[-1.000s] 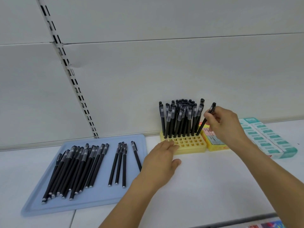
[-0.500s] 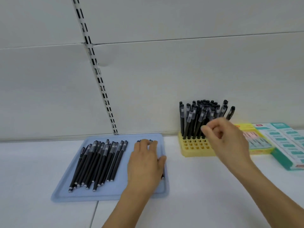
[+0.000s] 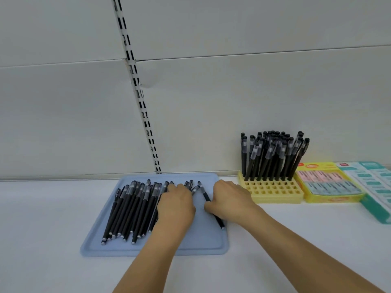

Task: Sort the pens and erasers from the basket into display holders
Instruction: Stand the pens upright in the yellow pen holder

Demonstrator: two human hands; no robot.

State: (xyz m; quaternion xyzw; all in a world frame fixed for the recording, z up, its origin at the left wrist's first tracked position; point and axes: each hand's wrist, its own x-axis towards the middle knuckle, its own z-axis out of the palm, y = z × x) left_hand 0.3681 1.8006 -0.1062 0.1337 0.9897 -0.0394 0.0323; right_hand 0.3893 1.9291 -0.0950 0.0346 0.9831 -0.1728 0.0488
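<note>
A light blue tray lies on the white shelf with several black pens heaped on its left half. My left hand lies palm down at the tray's middle, fingers bent over a few loose pens whose caps stick out beyond it. My right hand is at the tray's right side, thumb and fingers pinching a single black pen that lies slanted under it. The yellow pen holder stands to the right, its back rows filled with upright black pens.
A yellow box of pink and blue erasers sits right of the holder, with a teal and white eraser box beyond it. A slotted shelf upright runs up the white back wall.
My right hand left the holder, where the pen it carried now stands, and came down to the tray onto a single pen. My left hand went from beside the holder to the tray's loose pens.
</note>
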